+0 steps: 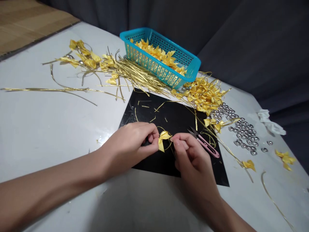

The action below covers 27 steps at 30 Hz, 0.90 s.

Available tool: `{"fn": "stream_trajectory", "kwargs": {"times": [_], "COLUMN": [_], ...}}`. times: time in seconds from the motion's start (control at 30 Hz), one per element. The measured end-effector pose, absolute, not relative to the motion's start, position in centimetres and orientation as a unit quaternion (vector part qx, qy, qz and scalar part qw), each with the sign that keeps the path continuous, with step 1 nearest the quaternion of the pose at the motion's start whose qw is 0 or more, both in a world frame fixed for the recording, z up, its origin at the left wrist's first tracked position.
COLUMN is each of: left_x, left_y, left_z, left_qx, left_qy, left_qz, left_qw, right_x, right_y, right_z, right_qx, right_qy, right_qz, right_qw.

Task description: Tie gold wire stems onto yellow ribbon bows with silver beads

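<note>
Above a black mat (149,158), my left hand (135,138) pinches the left side of a yellow ribbon bow (164,138). A gold cord (167,130) loops around the bow. My right hand (193,158) is closed at the bow's right, its thumb and forefinger pinching the cord close to the bow. Beside my right hand, pink thread snips (207,146) lie on the mat with their blades pointing to the upper left. Short gold cord snippets (145,106) are scattered on the mat beyond my hands.
A blue basket (195,69) holding yellow bows stands at the back. Before it lies a bundle of gold cords (140,75). A heap of yellow bows (205,95) and many silver beads (246,133) lie to the right. More bows (89,61) with cords lie at the back left.
</note>
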<state>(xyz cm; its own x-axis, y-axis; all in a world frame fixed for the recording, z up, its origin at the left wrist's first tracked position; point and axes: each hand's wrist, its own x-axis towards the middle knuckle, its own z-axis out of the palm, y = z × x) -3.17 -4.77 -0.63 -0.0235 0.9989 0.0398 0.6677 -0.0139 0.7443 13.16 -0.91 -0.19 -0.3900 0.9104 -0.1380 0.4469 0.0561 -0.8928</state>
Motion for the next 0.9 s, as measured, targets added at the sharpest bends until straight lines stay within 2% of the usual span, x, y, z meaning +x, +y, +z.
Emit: {"fn": "stream_trajectory", "kwargs": {"times": [0.27,0.47,0.7,0.9], "left_x": [-3.1,-3.1,-2.8,-2.6], "left_y": [-5.1,-5.1,-5.3,-5.0], "left_z": [-0.9,-1.0,-1.0,-0.4], "left_qx": [0.759,0.763,0.799,0.73], "left_qy": [0.587,0.581,0.555,0.606], "left_qz": [0.239,0.242,0.221,0.256], "left_qw": [0.15,0.144,0.071,0.184], "right_x": [12.8,13.0,12.8,12.7], "right_y": [-1.1,-1.2,-0.8,-0.7], "right_z": [-0.3,-1.2,-1.0,-1.1], "right_qx": [-0.468,-0.457,-0.506,-0.488], "right_qy": [-0.672,-0.706,-0.65,-0.644], "right_qz": [0.435,0.441,0.496,0.513], "right_qw": [0.376,0.314,0.277,0.29]}}
